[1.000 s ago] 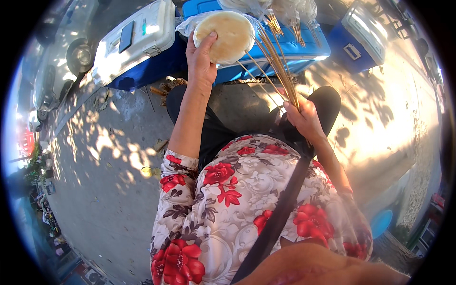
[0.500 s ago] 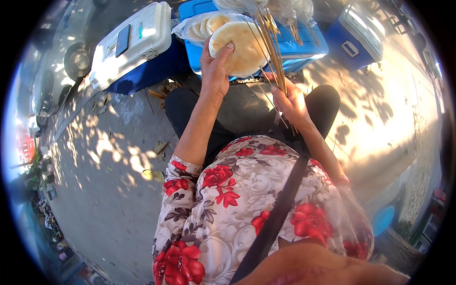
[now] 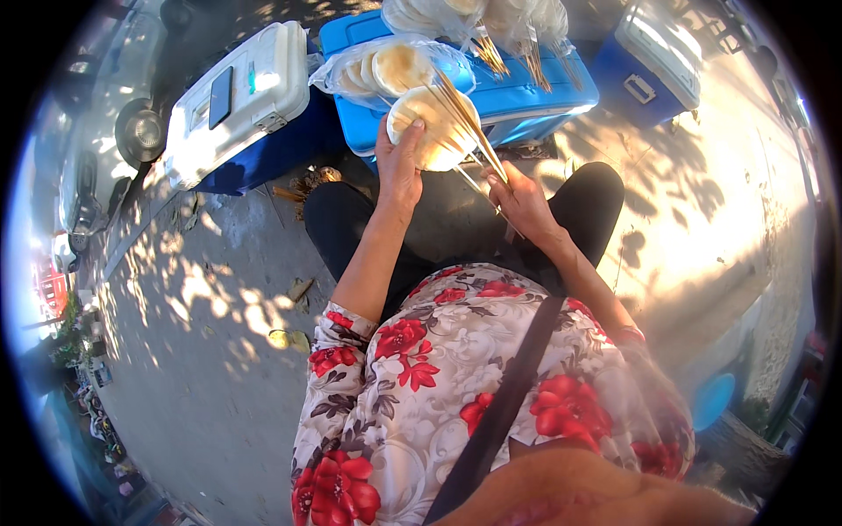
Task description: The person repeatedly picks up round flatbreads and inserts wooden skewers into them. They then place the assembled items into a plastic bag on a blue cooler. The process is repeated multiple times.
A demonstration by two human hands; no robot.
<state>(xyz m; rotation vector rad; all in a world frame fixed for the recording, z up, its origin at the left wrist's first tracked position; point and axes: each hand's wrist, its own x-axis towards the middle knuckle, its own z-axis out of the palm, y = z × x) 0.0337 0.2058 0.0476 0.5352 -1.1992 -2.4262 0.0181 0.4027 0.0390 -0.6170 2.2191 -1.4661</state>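
Two hands are busy just this side of the blue cooler (image 3: pixel 526 96). The left hand (image 3: pixel 399 167) has its fingers curled round the rim of a pale round flat cake (image 3: pixel 430 127), held up on edge against the cooler's near wall. The right hand (image 3: pixel 522 197) pinches a bundle of thin wooden skewers (image 3: pixel 465 118), their tips fanning across the cake's face. It looks like the skewering step, and the move ahead calls for one stick lined up true on the disc. On the cooler's lid sits a clear bag of more round cakes (image 3: pixel 386 70). Left of the cooler stands a white-lidded cooler (image 3: pixel 237 101); beyond, to its right, another blue box (image 3: pixel 653 61), contents unseen.
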